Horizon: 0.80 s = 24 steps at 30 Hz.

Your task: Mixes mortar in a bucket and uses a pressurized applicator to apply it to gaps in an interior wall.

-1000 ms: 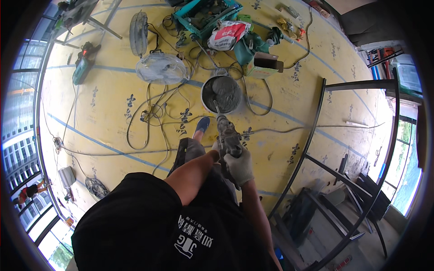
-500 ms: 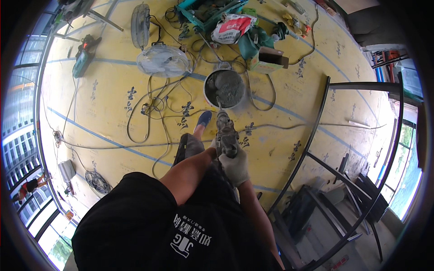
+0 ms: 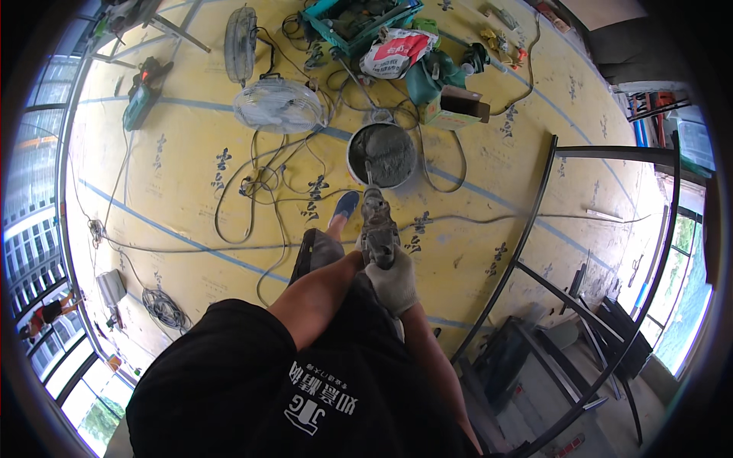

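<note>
A grime-covered hammer drill [image 3: 379, 233] points away from me, held in both hands. My right hand [image 3: 392, 285], in a whitish knitted glove, is closed around its rear grip. At the drill's left side is my left hand [image 3: 359, 244], closed on it, with only a sliver of glove showing and its fingers mostly hidden behind the tool. From the chuck a thin rod [image 3: 369, 169] reaches into a round bucket [image 3: 350, 164]. Thick grey mortar [image 3: 389, 149] lies in the bucket, heaped and uneven; the rod's lower end is hidden in it.
Cables [image 3: 252, 183] loop across the yellow floor sheeting. Beyond the bucket are two fans [image 3: 279, 105], a teal crate [image 3: 359, 38], a red-and-white sack [image 3: 395, 53] and a cardboard box [image 3: 450, 111]. A dark metal frame [image 3: 534, 202] stands right; my shoe [image 3: 347, 203] is near the bucket.
The drill's body has shifted slightly left and toward me relative to the bucket. The rod remains in the mortar, whose surface shape has changed a little. Both hands keep their hold.
</note>
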Each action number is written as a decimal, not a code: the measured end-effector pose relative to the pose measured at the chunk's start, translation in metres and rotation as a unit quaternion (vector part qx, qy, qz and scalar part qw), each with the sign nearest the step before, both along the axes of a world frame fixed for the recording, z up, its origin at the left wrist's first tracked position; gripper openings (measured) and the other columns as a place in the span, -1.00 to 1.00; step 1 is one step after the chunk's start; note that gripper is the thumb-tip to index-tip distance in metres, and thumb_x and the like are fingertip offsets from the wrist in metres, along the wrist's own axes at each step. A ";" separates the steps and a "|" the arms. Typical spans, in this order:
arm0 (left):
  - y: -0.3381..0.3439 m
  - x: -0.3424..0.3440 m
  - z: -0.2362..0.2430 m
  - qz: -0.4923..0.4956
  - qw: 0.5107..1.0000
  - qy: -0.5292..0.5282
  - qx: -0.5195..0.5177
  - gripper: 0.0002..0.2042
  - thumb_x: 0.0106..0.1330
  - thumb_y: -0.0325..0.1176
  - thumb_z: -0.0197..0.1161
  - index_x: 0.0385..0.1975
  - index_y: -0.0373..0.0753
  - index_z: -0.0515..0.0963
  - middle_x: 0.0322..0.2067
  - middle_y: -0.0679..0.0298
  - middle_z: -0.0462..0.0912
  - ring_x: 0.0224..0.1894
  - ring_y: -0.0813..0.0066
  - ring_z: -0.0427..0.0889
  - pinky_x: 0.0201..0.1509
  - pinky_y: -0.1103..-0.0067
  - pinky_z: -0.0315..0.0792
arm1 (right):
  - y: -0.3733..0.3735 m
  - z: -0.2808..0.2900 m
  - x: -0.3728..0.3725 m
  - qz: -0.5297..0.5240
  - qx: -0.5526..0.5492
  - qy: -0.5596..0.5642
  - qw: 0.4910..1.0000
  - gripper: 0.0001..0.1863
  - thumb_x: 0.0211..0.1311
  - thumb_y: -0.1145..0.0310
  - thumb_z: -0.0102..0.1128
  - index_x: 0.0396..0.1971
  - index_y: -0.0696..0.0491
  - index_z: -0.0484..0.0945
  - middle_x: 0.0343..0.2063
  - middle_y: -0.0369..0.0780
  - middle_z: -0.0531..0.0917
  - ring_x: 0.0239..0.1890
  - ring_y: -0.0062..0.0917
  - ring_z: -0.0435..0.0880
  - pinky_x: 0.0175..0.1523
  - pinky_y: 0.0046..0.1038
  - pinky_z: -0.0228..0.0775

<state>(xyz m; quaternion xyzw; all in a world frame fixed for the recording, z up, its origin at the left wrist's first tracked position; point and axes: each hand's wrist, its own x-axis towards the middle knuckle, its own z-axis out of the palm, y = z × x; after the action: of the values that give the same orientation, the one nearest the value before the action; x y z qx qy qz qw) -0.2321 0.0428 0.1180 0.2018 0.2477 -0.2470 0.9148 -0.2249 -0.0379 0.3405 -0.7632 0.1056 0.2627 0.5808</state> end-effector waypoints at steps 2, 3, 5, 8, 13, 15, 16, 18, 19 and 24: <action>0.003 0.003 0.006 -0.007 1.000 0.002 0.005 -0.70 0.61 -0.36 -0.09 0.20 -0.15 0.50 0.06 0.20 0.61 0.07 0.35 0.61 0.20 0.49 0.49 | 0.002 -0.005 0.002 -0.004 0.012 0.002 1.000 -0.82 0.05 0.48 0.26 -0.31 0.18 0.58 -0.49 -0.14 0.67 -0.40 -0.44 0.69 -0.21 -0.36 0.51; 0.004 0.005 0.009 -0.010 1.000 0.003 0.008 -0.70 0.61 -0.36 -0.09 0.20 -0.15 0.50 0.06 0.20 0.61 0.07 0.35 0.61 0.20 0.49 0.49 | 0.004 -0.007 0.003 -0.008 0.024 0.002 1.000 -0.82 0.05 0.47 0.26 -0.31 0.18 0.58 -0.48 -0.13 0.68 -0.39 -0.43 0.70 -0.20 -0.36 0.51; 0.009 0.011 0.014 -0.015 1.000 -0.002 0.014 -0.70 0.61 -0.36 -0.09 0.20 -0.15 0.51 0.05 0.20 0.61 0.07 0.35 0.61 0.20 0.49 0.49 | 0.009 -0.004 0.007 -0.003 0.015 0.001 1.000 -0.81 0.05 0.47 0.26 -0.31 0.18 0.59 -0.48 -0.11 0.69 -0.38 -0.41 0.71 -0.20 -0.36 0.51; 0.013 0.017 0.019 -0.023 0.999 -0.006 0.023 -0.70 0.60 -0.36 -0.09 0.19 -0.15 0.51 0.05 0.19 0.62 0.07 0.34 0.61 0.20 0.49 0.49 | 0.017 -0.001 0.012 -0.003 0.009 0.004 1.000 -0.81 0.05 0.45 0.26 -0.31 0.19 0.59 -0.48 -0.08 0.69 -0.37 -0.36 0.73 -0.20 -0.33 0.51; 0.016 0.023 0.022 -0.040 0.998 -0.011 0.037 -0.70 0.60 -0.36 -0.09 0.19 -0.16 0.51 0.05 0.19 0.62 0.07 0.34 0.61 0.20 0.49 0.49 | 0.031 -0.003 0.017 0.008 -0.020 -0.009 1.000 -0.79 0.06 0.41 0.26 -0.33 0.21 0.57 -0.49 -0.04 0.69 -0.37 -0.26 0.73 -0.19 -0.28 0.51; 0.017 0.024 0.021 -0.047 0.998 -0.013 0.043 -0.70 0.60 -0.36 -0.09 0.19 -0.16 0.51 0.05 0.19 0.62 0.07 0.34 0.61 0.20 0.49 0.49 | 0.035 -0.003 0.019 0.025 -0.036 -0.017 0.999 -0.79 0.06 0.40 0.27 -0.35 0.22 0.56 -0.48 -0.01 0.69 -0.37 -0.20 0.73 -0.18 -0.26 0.51; 0.018 0.024 0.021 -0.049 0.998 -0.013 0.046 -0.70 0.60 -0.36 -0.09 0.19 -0.16 0.52 0.05 0.19 0.62 0.07 0.34 0.61 0.20 0.49 0.49 | 0.038 -0.001 0.020 0.025 -0.036 -0.016 0.999 -0.79 0.06 0.40 0.27 -0.35 0.22 0.56 -0.48 -0.01 0.69 -0.37 -0.20 0.73 -0.18 -0.26 0.51; 0.020 0.024 0.020 -0.053 0.997 -0.013 0.053 -0.70 0.60 -0.36 -0.09 0.19 -0.16 0.52 0.05 0.19 0.62 0.07 0.33 0.61 0.20 0.49 0.49 | 0.044 0.004 0.024 0.025 -0.026 0.004 0.999 -0.79 0.05 0.40 0.27 -0.36 0.22 0.57 -0.47 0.00 0.69 -0.36 -0.17 0.73 -0.18 -0.25 0.51; 0.021 0.024 0.020 -0.056 0.997 -0.014 0.055 -0.70 0.60 -0.36 -0.09 0.18 -0.16 0.52 0.05 0.19 0.62 0.07 0.33 0.61 0.20 0.49 0.49 | 0.045 0.003 0.024 0.024 -0.027 0.004 0.999 -0.79 0.05 0.40 0.27 -0.36 0.22 0.57 -0.47 0.00 0.69 -0.36 -0.17 0.73 -0.18 -0.25 0.51; 0.022 0.026 0.024 -0.070 0.995 -0.018 0.066 -0.70 0.59 -0.36 -0.09 0.18 -0.16 0.52 0.04 0.18 0.63 0.07 0.33 0.62 0.19 0.49 0.49 | 0.052 -0.009 0.027 0.054 -0.056 -0.021 0.997 -0.86 0.04 0.47 0.25 -0.39 0.20 0.56 -0.50 -0.16 0.66 -0.40 -0.47 0.68 -0.25 -0.36 0.50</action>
<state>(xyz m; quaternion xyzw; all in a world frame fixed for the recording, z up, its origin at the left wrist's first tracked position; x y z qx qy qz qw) -0.2056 0.0651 0.1420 0.2831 0.2317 -0.2898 0.8844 -0.1977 0.0141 0.3318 -0.8047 0.0663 0.2711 0.5240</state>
